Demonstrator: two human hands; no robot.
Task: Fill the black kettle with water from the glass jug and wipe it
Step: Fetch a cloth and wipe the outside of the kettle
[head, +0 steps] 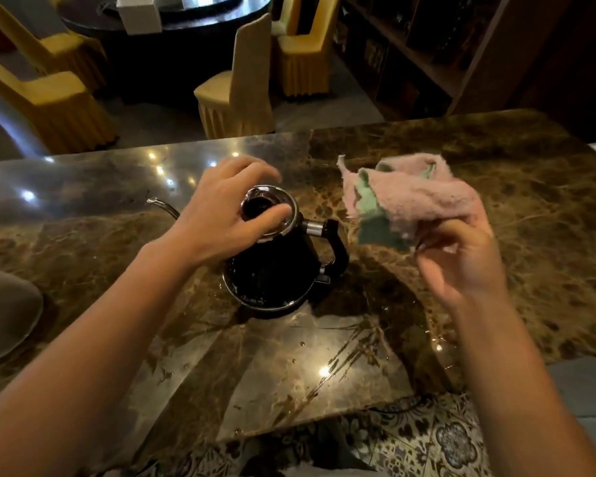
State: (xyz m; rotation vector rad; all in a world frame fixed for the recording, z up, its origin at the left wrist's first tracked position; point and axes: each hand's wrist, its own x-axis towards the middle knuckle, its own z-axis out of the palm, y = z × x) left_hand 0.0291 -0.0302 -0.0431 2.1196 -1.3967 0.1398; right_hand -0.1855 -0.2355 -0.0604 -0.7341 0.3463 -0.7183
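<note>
The black kettle (276,270) stands upright on the marble counter (496,187), its handle pointing right and its thin spout (162,206) pointing left. My left hand (221,215) rests on the kettle's chrome rim, thumb and fingers wrapped around the open top. My right hand (461,263) is raised to the right of the kettle and holds a pink and green cloth (413,197) up in the air, clear of the kettle. No glass jug is in view.
Water drops lie on the counter in front of the kettle. Yellow-covered chairs (241,91) and a dark round table (172,32) stand beyond the counter's far edge. A shelf unit (427,53) is at the back right. Patterned floor tiles (444,438) show below the near edge.
</note>
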